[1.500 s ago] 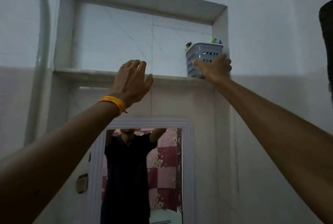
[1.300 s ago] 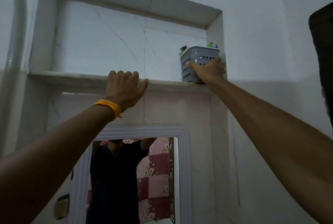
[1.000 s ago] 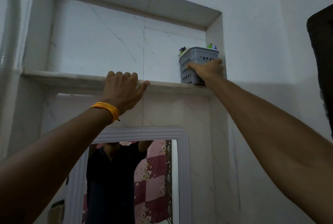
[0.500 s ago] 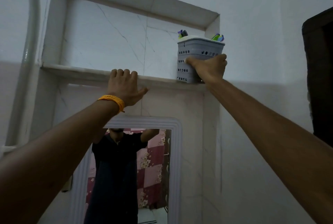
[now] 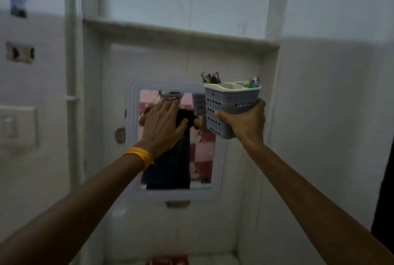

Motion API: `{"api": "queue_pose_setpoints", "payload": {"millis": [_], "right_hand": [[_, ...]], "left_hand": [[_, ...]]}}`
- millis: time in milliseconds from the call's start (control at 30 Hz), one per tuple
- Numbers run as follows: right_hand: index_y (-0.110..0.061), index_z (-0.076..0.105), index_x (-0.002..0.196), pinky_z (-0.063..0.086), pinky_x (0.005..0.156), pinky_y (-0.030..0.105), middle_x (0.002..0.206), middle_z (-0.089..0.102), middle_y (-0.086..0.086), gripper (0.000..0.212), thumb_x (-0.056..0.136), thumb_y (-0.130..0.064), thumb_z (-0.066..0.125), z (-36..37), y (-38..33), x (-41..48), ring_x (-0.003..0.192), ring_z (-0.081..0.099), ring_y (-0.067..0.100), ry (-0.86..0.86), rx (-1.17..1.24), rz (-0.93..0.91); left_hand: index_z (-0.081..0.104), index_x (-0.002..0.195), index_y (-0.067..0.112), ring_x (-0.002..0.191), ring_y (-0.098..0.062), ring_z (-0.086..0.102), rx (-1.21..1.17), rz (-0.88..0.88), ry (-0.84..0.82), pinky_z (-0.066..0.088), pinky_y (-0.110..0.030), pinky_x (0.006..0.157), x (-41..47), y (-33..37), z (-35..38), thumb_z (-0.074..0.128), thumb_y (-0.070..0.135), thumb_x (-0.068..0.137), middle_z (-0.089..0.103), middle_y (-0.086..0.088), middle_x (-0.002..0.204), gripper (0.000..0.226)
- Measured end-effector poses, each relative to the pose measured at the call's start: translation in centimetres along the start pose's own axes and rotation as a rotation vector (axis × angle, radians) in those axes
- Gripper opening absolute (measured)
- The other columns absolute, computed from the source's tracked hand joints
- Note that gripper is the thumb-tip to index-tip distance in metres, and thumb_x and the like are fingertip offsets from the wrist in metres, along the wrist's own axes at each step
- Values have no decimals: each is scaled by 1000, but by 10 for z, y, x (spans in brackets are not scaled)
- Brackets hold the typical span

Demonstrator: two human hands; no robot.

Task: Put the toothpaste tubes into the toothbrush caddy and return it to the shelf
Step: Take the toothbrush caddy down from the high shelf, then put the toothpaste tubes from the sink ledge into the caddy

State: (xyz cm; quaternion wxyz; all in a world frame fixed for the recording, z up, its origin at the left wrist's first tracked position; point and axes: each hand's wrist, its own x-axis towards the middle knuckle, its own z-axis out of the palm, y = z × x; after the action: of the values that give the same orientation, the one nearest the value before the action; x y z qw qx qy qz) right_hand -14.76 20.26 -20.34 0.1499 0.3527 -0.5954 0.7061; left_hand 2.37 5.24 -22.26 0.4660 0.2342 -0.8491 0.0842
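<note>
1. The right hand [image 5: 245, 124] grips the grey perforated plastic toothbrush caddy [image 5: 230, 107] from below and behind, fingers wrapped round its lower half, thumb on the near right side.
2. The caddy is held in the air, upright with a slight tilt, well below the white marble shelf [image 5: 181, 34] and apart from it; it overlaps the upper right corner of the white-framed wall mirror [image 5: 217, 179].
3. Its pale inner rim shows divided compartments. Colourful toothbrush handles [image 5: 210, 78], purple and green, stick up from the back left compartment, and more coloured tips [image 5: 252, 82] rise at the back right.
4. Whether toothpaste tubes are inside cannot be told from this angle.
5. The left hand [image 5: 164, 126] is open and empty, fingers spread and pointing up, raised in front of the mirror. A yellow-orange thread band [image 5: 140, 156] circles its wrist.
6. The mirror reflects a dark garment and a pink-and-white checked cloth.
7. A white vertical pipe [image 5: 71, 51] runs down the wall to the left of the niche, and a pale switch plate [image 5: 17, 126] sits further left.
8. The picture is blurred by motion, so fine details are soft.
</note>
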Motion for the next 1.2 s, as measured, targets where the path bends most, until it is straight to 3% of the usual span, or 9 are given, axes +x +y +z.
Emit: {"api": "queue_pose_setpoints", "payload": {"millis": [167, 367, 533, 633, 767, 933, 1100, 1200], "right_hand": [[-7, 44, 137, 55, 96, 33, 135, 60, 5, 108, 51, -29, 104, -1, 95, -111, 118, 61, 18, -93, -20, 150], [-4, 43, 138, 41, 81, 1, 128, 54, -2, 107, 51, -18, 104, -1, 194, -227, 114, 55, 10, -121, -60, 330], [-5, 41, 143, 44, 102, 19, 138, 54, 3, 114, 50, -19, 105, -8, 259, -292, 123, 51, 7, -105, -165, 450], [-4, 42, 144, 44, 102, 17, 141, 55, 7, 115, 49, -15, 105, -13, 286, -325, 123, 53, 7, -109, -181, 520], [-8, 42, 146, 42, 95, 1, 138, 58, 2, 123, 42, -41, 99, -12, 310, -362, 125, 58, 15, -100, -158, 601], [-4, 40, 149, 43, 87, -4, 138, 54, 2, 113, 55, -5, 102, -2, 329, -390, 125, 57, 17, -69, -151, 627], [-14, 35, 152, 50, 91, 2, 139, 52, -2, 119, 54, -3, 102, 0, 342, -409, 130, 56, 17, -98, -192, 626], [-26, 32, 152, 58, 102, 26, 147, 52, 1, 127, 50, -8, 105, -5, 347, -417, 135, 56, 16, -106, -199, 655]], "left_hand": [[40, 144, 8, 116, -33, 57, -93, -210, -210, 48, -40, 95, -124, -13, 46, 54, 34, 95, 59, -16, 130, 57], [36, 147, 10, 119, -37, 56, -132, -403, -594, 51, -48, 95, -257, -47, 108, 59, 29, 92, 60, -18, 132, 63], [44, 139, 13, 118, -35, 57, -109, -458, -848, 51, -45, 93, -333, -74, 150, 59, 29, 91, 60, -15, 131, 52], [45, 139, 13, 120, -34, 56, -106, -483, -992, 51, -44, 96, -371, -88, 174, 63, 28, 90, 59, -14, 134, 54], [47, 137, 13, 115, -34, 57, -61, -459, -1105, 52, -42, 91, -404, -108, 196, 66, 31, 88, 61, -13, 128, 56], [55, 127, 13, 115, -34, 57, 5, -386, -1214, 52, -44, 90, -428, -124, 212, 63, 18, 85, 61, -14, 124, 44], [55, 126, 15, 118, -31, 56, 59, -369, -1212, 52, -43, 94, -441, -136, 220, 66, 16, 83, 61, -11, 128, 44], [53, 128, 15, 120, -33, 55, 88, -362, -1215, 52, -42, 92, -445, -141, 223, 66, 13, 83, 60, -12, 129, 48]]}}
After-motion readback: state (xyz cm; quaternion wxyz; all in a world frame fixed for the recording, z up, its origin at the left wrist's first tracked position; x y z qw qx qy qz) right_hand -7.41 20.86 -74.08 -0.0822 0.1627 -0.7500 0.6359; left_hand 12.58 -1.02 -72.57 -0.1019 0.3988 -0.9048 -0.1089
